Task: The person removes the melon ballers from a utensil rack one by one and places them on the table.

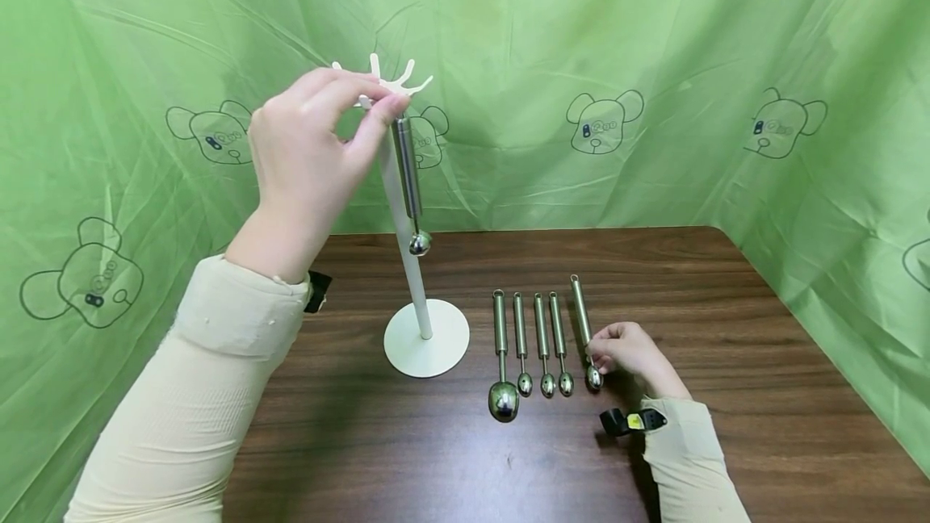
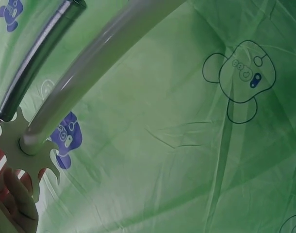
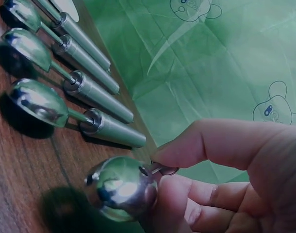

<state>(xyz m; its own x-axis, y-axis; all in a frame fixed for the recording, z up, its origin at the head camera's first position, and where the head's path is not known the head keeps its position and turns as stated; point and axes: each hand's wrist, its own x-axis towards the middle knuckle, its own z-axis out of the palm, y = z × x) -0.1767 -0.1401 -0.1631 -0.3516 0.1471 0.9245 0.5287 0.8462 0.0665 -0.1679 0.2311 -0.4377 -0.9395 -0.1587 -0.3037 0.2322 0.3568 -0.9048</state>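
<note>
At the top of a white stand [image 1: 407, 240], my left hand [image 1: 312, 135] has its thumb and fingers around the hooked crown [image 2: 14, 133]. Just beside the thumb a steel melon baller [image 1: 408, 168] hangs scoop down from the crown, along the pole; its loop is hidden in the head view. My right hand [image 1: 628, 353] pinches another melon baller [image 3: 121, 187] at its thin neck, between thumb and fingers. This one lies slightly slanted at the right end of the row, its handle pointing away from me.
Left of the right hand, several small melon ballers [image 1: 542, 329] lie side by side, with a larger scoop [image 1: 503, 400] at the row's left end. The stand's round base [image 1: 443, 345] rests on the brown wooden table [image 1: 567, 474]. Green cloth [image 1: 523, 39] surrounds the table's back and sides.
</note>
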